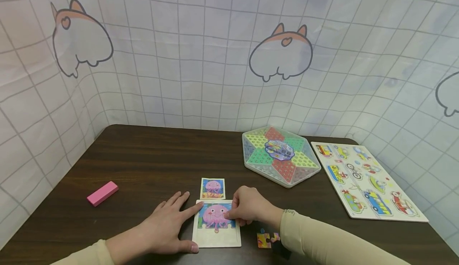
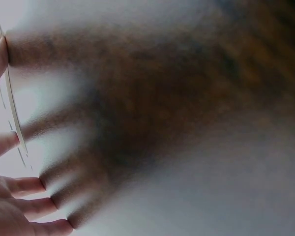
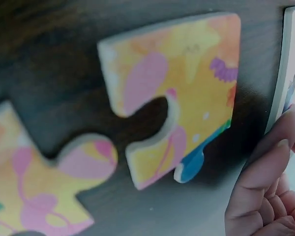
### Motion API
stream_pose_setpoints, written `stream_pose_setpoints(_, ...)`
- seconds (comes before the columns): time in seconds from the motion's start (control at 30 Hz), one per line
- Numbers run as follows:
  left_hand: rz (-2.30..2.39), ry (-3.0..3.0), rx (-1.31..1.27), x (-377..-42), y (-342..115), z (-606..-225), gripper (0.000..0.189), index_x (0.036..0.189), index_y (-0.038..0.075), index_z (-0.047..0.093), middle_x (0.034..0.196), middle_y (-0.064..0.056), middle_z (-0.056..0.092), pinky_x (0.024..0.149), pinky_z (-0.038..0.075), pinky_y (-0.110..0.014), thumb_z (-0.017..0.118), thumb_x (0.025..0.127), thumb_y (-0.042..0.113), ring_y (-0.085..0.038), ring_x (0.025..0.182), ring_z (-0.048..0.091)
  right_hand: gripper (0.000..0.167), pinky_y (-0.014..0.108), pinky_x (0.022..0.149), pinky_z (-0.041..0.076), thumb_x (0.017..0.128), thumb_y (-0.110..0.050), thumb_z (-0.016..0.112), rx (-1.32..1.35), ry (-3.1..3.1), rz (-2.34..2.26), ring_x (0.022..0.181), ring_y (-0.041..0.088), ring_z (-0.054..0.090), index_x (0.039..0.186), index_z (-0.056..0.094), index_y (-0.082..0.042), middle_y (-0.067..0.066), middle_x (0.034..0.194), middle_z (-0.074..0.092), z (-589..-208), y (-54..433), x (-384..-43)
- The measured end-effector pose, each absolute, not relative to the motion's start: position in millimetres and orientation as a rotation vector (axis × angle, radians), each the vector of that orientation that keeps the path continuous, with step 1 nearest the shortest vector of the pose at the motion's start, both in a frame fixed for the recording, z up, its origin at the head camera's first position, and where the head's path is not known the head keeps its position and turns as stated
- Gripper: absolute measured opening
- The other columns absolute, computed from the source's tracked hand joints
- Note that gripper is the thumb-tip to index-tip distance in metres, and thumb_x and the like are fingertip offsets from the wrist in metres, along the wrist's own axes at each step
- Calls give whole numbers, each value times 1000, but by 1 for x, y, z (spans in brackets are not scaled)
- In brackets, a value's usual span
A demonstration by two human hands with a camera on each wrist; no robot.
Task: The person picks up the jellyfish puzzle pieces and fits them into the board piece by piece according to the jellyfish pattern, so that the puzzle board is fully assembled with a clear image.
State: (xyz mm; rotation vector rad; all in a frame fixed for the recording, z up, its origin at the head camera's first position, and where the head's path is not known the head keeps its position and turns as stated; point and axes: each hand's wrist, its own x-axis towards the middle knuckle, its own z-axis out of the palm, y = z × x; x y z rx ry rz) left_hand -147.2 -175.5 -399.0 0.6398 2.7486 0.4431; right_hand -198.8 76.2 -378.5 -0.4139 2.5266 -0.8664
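Observation:
A jigsaw puzzle tray (image 1: pixel 218 239) lies at the front middle, its upper half filled with joined pieces showing a pink jellyfish (image 1: pixel 211 214). Spread flat at the tray's left side is my left hand (image 1: pixel 165 225), index fingertip on the upper left corner and thumb at the lower left edge. My right hand (image 1: pixel 251 206), fingers curled, pinches at the right-hand jigsaw piece (image 1: pixel 231 224) in the tray and partly covers it. Just above the tray sits a small jellyfish picture card (image 1: pixel 213 188). Two loose yellow and pink pieces, one a starfish piece (image 3: pixel 201 73), lie below my right wrist.
A hexagonal Chinese checkers box (image 1: pixel 281 155) stands behind to the right. Beside it lies a white vehicle puzzle board (image 1: pixel 369 183). A pink block (image 1: pixel 102 193) rests on the dark wooden table (image 1: pixel 150 157) at left. A white gridded cloth (image 1: pixel 201 57) hangs behind.

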Motion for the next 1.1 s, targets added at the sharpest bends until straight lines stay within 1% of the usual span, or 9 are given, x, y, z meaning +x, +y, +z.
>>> stream_pose_setpoints(0.1,446,2749,640,-147,-176,-399,99,158,25,41,164,-25,31,108,31,-76,75,77,72,-51,151,27,32,23,44,46,86,-23,84,-443,2541,-846,44,9,55,64,64,-11,2,51,61,-377,76,-198)
stream_pose_setpoints(0.2,450,2745,636,-146,-176,-399,99,158,25,42,164,-25,31,108,32,-76,75,77,72,-51,151,28,30,24,46,48,86,-22,84,-451,2523,-860,45,9,56,66,64,-11,2,54,62,-377,78,-197)
stream_pose_setpoints(0.33,444,2741,627,-146,-176,-400,99,157,26,42,164,-24,31,108,32,-76,75,76,72,-51,151,28,24,28,50,53,85,-15,83,-475,2466,-922,48,10,59,70,66,-9,3,58,65,-377,82,-197)
stream_pose_setpoints(0.47,441,2744,631,-147,-176,-400,99,157,25,42,164,-24,31,108,32,-76,75,76,72,-51,151,28,21,28,51,54,84,-9,83,-509,2444,-958,51,10,61,73,65,-8,3,62,66,-378,85,-197)
stream_pose_setpoints(0.73,455,2747,638,-147,-176,-399,99,157,25,42,164,-24,31,108,31,-76,75,76,72,-51,151,27,22,24,49,47,83,-8,83,-543,2490,-933,51,11,61,73,64,-9,2,60,65,-379,85,-194)
stream_pose_setpoints(0.9,452,2748,643,-147,-175,-399,99,157,25,42,163,-25,32,108,32,-76,75,76,71,-51,150,28,22,24,49,46,84,-8,83,-540,2495,-921,52,12,61,74,64,-9,1,61,64,-378,85,-194)
stream_pose_setpoints(1.0,460,2749,645,-147,-175,-399,99,157,25,43,163,-25,32,108,32,-76,75,76,71,-52,150,28,21,25,50,48,84,-9,83,-559,2492,-931,52,12,62,74,64,-9,1,61,65,-379,86,-194)
stream_pose_setpoints(1.1,465,2750,647,-147,-176,-399,99,157,24,43,163,-25,32,108,32,-76,75,76,71,-52,150,28,19,28,53,53,85,-9,82,-561,2433,-1008,55,13,65,77,65,-7,4,65,67,-377,90,-194)
